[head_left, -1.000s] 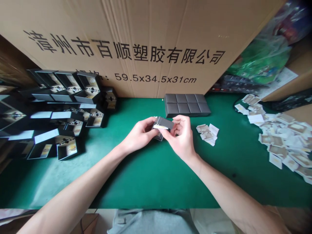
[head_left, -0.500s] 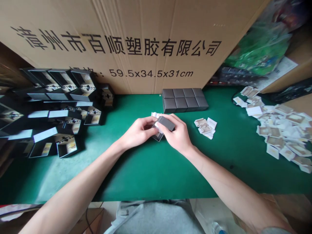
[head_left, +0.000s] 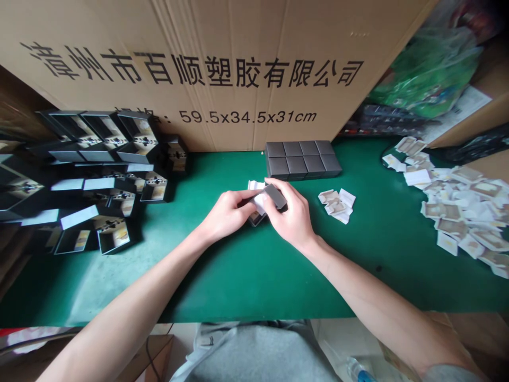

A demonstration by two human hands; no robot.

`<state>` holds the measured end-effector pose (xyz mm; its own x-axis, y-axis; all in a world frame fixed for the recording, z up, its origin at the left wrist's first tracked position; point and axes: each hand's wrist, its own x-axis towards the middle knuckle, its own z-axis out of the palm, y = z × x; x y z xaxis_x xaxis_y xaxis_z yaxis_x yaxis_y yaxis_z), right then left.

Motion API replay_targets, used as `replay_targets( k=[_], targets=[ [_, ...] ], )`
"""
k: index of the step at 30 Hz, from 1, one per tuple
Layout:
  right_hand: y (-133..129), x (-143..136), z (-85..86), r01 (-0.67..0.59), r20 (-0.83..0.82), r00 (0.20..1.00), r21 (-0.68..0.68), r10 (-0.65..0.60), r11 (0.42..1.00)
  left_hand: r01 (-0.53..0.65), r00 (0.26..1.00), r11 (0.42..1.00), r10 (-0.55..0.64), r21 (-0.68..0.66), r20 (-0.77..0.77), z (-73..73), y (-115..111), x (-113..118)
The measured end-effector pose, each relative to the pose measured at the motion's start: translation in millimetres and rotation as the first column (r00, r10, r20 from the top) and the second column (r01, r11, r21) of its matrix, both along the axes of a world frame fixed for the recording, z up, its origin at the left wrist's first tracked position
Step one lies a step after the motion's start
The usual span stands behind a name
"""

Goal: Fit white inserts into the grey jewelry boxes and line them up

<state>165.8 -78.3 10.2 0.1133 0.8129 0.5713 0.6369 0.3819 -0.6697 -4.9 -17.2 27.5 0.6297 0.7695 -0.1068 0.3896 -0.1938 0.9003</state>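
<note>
Both hands meet over a small dark grey box (head_left: 275, 196) with its lid raised, near the middle of the green table. My right hand (head_left: 293, 215) wraps around the lid side, thumb pressing inward. On the other side my left hand (head_left: 227, 215) is closed on the box, its thumb and fingers at a white insert (head_left: 260, 202). Fingers hide much of the box's inside. Another white piece (head_left: 255, 184) shows just behind the fingers; whether it touches the box I cannot tell. A few white inserts (head_left: 337, 204) lie right of my right hand.
Closed dark boxes (head_left: 303, 159) stand in a block behind my hands. Open dark boxes (head_left: 115, 233) crowd the left side. White inserts (head_left: 469, 209) are heaped at the right. A large cardboard carton (head_left: 222, 32) rises along the back of the green table (head_left: 254, 286).
The box has tilted slightly in my hands, and more of the white insert shows between my thumbs. The view has shifted a little; the surrounding boxes and inserts stay put.
</note>
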Motion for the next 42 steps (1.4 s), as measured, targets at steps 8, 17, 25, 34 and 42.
replay_targets(
  k=[8, 17, 25, 34, 42],
  targets=[
    [0.3, 3.2, -7.0, 0.011, 0.055, 0.998, 0.027, -0.012, 1.0, -0.087, 0.991, 0.917, 0.12, 0.389, -0.062, -4.1, -8.5, 2.6],
    [1.7, 6.2, -12.4, -0.037, 0.177, 0.983, -0.014, 0.039, 0.999, -0.056, 0.998, 0.685, 0.057, 0.727, 0.024, -13.4, -8.1, 0.4],
    [2.8, 7.7, -13.0, -0.054, 0.295, 0.952, -0.093, 0.079, 0.994, 0.013, 0.986, 0.715, 0.108, 0.699, -0.128, -19.2, -6.4, 4.1],
    [0.1, 7.4, -11.2, -0.021, 0.329, 0.942, -0.142, 0.067, 0.99, 0.017, 0.98, 0.663, 0.139, 0.748, -0.145, -25.0, -7.2, 2.8],
    [0.1, 7.7, -12.0, 0.0, 0.278, 0.96, -0.084, 0.023, 0.996, -0.013, 0.975, 0.696, 0.169, 0.718, -0.147, -17.2, -8.3, 2.3]
  ],
)
